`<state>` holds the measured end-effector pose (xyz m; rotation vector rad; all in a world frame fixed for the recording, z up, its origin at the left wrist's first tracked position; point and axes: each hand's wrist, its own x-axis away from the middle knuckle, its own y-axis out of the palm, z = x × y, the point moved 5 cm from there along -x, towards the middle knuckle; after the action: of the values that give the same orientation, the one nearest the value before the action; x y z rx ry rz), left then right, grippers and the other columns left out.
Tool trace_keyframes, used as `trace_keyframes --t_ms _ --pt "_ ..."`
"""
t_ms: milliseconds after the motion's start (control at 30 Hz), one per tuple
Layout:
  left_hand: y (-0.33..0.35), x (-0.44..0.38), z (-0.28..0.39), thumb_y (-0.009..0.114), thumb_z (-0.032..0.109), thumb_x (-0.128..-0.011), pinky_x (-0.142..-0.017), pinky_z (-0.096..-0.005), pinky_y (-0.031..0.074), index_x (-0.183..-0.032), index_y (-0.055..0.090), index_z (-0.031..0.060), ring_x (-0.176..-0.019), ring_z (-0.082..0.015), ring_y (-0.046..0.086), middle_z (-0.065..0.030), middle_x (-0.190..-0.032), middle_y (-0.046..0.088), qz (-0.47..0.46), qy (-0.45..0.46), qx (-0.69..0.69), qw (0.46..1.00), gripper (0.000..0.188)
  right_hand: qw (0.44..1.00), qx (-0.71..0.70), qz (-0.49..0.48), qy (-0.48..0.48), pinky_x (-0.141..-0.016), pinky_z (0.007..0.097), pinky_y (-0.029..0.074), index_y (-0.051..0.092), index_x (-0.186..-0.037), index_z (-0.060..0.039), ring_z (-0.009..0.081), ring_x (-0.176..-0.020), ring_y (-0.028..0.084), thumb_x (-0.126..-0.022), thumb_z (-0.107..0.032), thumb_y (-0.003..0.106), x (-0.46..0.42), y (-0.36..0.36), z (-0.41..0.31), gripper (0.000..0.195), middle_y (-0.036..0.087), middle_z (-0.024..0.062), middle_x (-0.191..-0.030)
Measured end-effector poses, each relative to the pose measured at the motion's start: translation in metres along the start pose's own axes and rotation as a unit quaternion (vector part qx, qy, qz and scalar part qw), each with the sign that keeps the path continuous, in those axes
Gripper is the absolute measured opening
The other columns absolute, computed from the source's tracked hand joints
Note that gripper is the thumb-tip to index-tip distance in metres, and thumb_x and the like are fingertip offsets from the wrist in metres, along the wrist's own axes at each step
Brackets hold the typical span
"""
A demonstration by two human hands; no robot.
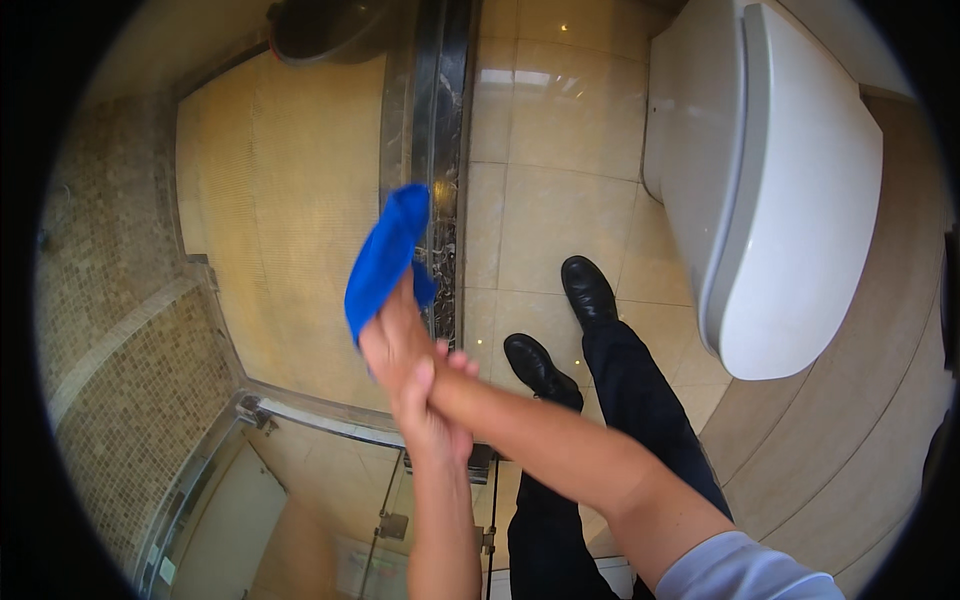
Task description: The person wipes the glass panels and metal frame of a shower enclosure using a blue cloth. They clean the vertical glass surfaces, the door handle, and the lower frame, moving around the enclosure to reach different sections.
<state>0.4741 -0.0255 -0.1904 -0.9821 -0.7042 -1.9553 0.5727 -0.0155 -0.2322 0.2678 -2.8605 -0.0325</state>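
My right hand [394, 322] reaches up and left from the lower right, its fingers covered by a blue cloth [386, 255]. The cloth hangs partly over the edge of a dark marble threshold [448, 225]; whether it touches a surface there I cannot tell. Coming up from the bottom, my left hand [431, 397] is wrapped around my right wrist. Both hands are slightly blurred, and the cloth hides the right fingertips.
A white toilet [802, 225] stands at the right. Black shoes [589, 292] rest on beige floor tiles [570, 195]. Left of the threshold lies a ribbed shower floor [300, 187] with a dark bucket-like container [330, 30]. Glass panels with metal hinges [392, 525] are at lower left.
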Motion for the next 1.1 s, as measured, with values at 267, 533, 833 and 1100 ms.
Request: trace_keyframes --t_ms 267,533,833,1100 --pt "0.011 -0.120 -0.055 0.079 0.034 -0.093 -0.084 -0.0414 0.063 -0.105 0.064 0.0026 -0.087 -0.0272 0.070 -0.0130 -0.094 0.070 0.035 -0.114 0.025 0.993 0.037 0.993 -0.030 -0.027 0.111 -0.135 0.0452 0.018 0.014 -0.170 0.0039 0.0461 -0.164 0.018 -0.114 -0.061 0.031 -0.068 -0.003 0.130 0.087 0.016 0.0315 -0.176" --pt "-0.137 -0.001 -0.099 0.080 0.022 -0.088 -0.083 -0.0505 0.062 -0.144 0.047 -0.0057 -0.101 -0.0367 0.069 -0.0202 -0.118 0.062 0.207 -0.187 -0.006 0.960 0.071 0.906 -0.054 -0.113 0.405 -0.134 0.0443 0.016 0.015 -0.171 0.0031 0.0441 -0.164 0.018 -0.113 -0.065 0.026 0.170 0.058 0.200 0.090 0.022 0.0306 -0.175" --pt "-0.088 0.133 -0.007 0.079 0.033 -0.090 -0.080 -0.0466 0.064 -0.116 0.061 -0.0041 -0.088 -0.0300 0.070 -0.0159 -0.096 0.067 0.128 0.033 -0.056 0.990 0.048 0.978 -0.088 -0.119 0.147 -0.135 0.0488 0.009 0.007 -0.171 0.0042 0.0487 -0.166 0.004 -0.117 -0.038 0.042 0.156 0.034 -0.041 0.077 0.006 0.0351 -0.176" --pt "-0.046 -0.065 -0.056 0.081 0.031 -0.093 -0.083 -0.0424 0.063 -0.106 0.064 0.0013 -0.086 -0.0261 0.070 -0.0124 -0.096 0.069 0.059 -0.050 -0.013 0.997 0.036 0.977 -0.060 -0.026 0.201 -0.134 0.0487 0.019 0.013 -0.168 0.0088 0.0550 -0.162 0.015 -0.112 -0.062 0.033 0.009 0.019 0.117 0.092 0.010 0.0410 -0.173"
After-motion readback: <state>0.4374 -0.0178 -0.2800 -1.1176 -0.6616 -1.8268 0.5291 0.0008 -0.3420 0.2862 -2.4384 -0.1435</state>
